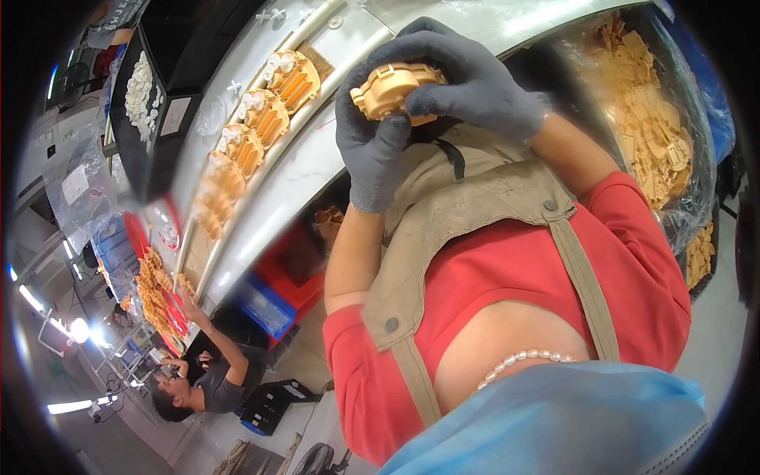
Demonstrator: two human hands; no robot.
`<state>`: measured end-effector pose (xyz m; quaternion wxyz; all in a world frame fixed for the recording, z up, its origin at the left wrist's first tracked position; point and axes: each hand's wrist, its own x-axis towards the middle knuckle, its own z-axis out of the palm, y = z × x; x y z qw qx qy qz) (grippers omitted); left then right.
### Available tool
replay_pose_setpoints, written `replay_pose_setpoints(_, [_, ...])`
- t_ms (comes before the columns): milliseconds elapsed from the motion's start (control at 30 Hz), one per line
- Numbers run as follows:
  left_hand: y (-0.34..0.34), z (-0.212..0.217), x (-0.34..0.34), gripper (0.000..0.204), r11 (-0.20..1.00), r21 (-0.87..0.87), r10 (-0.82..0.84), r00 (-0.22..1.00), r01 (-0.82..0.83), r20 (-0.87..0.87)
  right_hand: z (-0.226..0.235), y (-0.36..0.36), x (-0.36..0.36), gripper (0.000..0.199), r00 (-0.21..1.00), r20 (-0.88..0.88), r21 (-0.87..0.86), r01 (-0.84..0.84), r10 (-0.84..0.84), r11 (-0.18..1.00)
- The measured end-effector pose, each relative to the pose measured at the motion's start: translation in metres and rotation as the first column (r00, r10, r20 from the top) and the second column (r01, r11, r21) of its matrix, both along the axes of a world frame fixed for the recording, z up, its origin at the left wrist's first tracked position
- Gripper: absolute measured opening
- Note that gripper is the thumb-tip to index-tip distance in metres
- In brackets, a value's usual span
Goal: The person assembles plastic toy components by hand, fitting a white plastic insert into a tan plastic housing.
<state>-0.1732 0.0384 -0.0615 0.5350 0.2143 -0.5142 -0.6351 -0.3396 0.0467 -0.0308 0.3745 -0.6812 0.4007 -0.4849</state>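
Both my hands wear dark grey gloves and hold one round, tan-orange plastic housing [393, 89] with raised ribs and tabs, over the worktable's near edge. My left hand [370, 146] is closed on its left and lower side, thumb pressed to its near face. From the right, my right hand [467, 83] grips it with the thumb on the near face and the fingers arched over the top. Beyond my left hand, several similar orange parts [273, 119] with white pieces at one end sit in a row on a railed track.
A plastic-lined bin of orange parts [649, 127] stands at my right. Small white pieces [141, 99] fill part of a black box at the far left. Down the line, a co-worker [210, 388] reaches toward piled orange parts [154, 297]. A blue bin [265, 305] sits below the table.
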Motion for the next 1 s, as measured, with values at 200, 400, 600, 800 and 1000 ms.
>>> replay_pose_setpoints(200, [0.006,0.017,0.001,0.057,0.979,-0.179,0.130,0.979,-0.102,0.154,0.008,0.012,0.013,0.048,0.932,0.356,0.145,-0.121,0.063,0.982])
replay_pose_setpoints(400, [0.008,0.029,0.008,0.059,0.989,-0.114,0.119,0.967,-0.095,0.225,0.011,0.011,0.013,0.047,0.885,0.443,0.226,-0.266,0.144,0.937])
replay_pose_setpoints(600, [0.011,0.045,0.008,0.055,0.963,-0.260,0.122,0.970,-0.066,0.208,0.022,0.012,0.015,0.046,0.870,0.449,0.117,-0.282,0.203,0.952])
replay_pose_setpoints(800, [0.012,0.054,0.002,0.054,0.893,-0.412,0.319,0.900,-0.180,0.299,0.027,0.009,0.021,0.033,0.857,0.505,0.185,-0.219,0.098,0.958])
replay_pose_setpoints(1000, [-0.002,0.036,-0.009,0.048,0.888,-0.354,0.402,0.871,-0.294,0.284,0.011,-0.007,0.021,0.032,0.841,0.541,0.247,-0.181,0.020,0.952])
